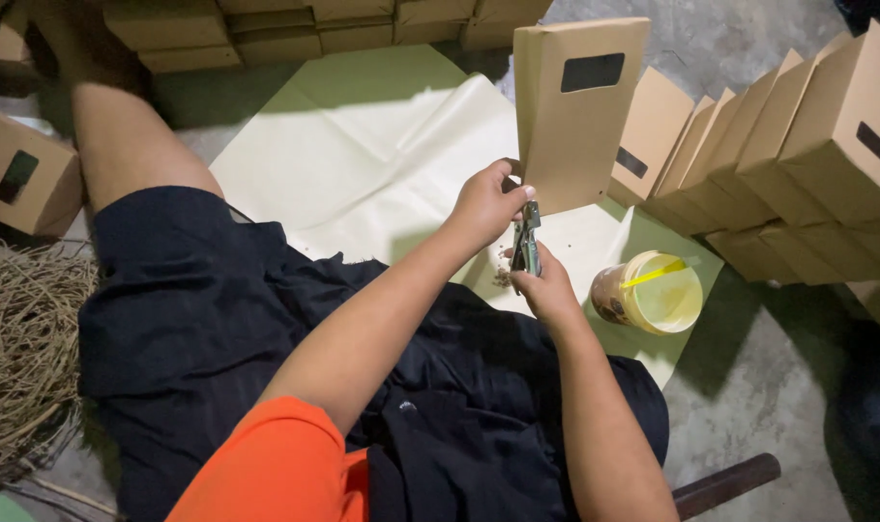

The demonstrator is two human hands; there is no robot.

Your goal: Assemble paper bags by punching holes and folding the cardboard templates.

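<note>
We grip the brown paper bag (575,106) by its lower edge with our left hand (485,205), while our right hand (546,287) squeezes metal pliers (527,242) onto it. It looks like punching; next the tool wants shifting along that edge.

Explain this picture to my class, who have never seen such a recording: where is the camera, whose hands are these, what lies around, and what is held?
The one picture comes from a camera worn on a person's head, looking down at their own lap and two bare hands; no machine is involved. The person sits on the floor by a pale paper sheet. The left hand holds a flat brown paper bag with a dark window, upright. The right hand grips a small metal hand tool at the bag's lower edge; what kind is unclear. Nearby are a plastic cup with a yellow straw, rows of similar brown boxes, and a heap of dry straw-like fibre.
</note>
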